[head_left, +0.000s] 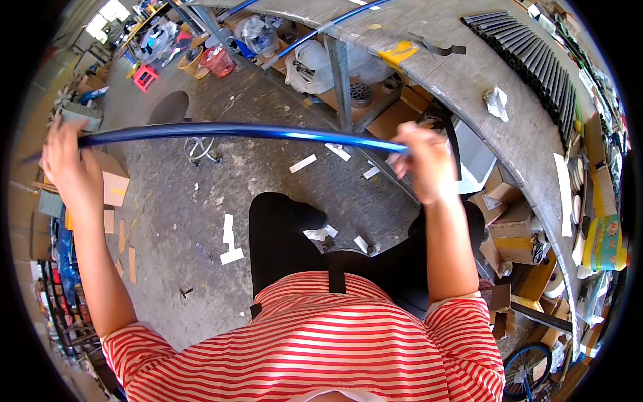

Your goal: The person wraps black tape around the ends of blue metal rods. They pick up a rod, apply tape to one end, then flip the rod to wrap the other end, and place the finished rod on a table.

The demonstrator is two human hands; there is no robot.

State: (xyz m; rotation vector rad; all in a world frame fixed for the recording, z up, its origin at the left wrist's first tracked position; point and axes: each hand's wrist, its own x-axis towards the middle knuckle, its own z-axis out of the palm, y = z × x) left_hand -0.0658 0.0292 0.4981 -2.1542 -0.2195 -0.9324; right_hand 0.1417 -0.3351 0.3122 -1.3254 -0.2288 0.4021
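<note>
A long glossy blue tube (234,130) is held out level in front of me, bowed by the lens. My left hand (65,153) is wrapped round it toward its left end, and a thin, smeared tip pokes out beyond the fingers. At the other end my right hand (425,163), slightly blurred, closes its fingers on the tube. Its right tip is hidden in that hand. Below the tube are my black-clad legs (288,231), seated.
A grey workbench (469,87) curves along my right, bearing a row of dark tubes (529,63), a torn yellow patch (398,52) and crumpled plastic (495,104). Another blue tube (321,30) crosses its edge. Boxes (512,224) sit underneath; paper scraps (231,238) and a stool base (201,151) are on the floor.
</note>
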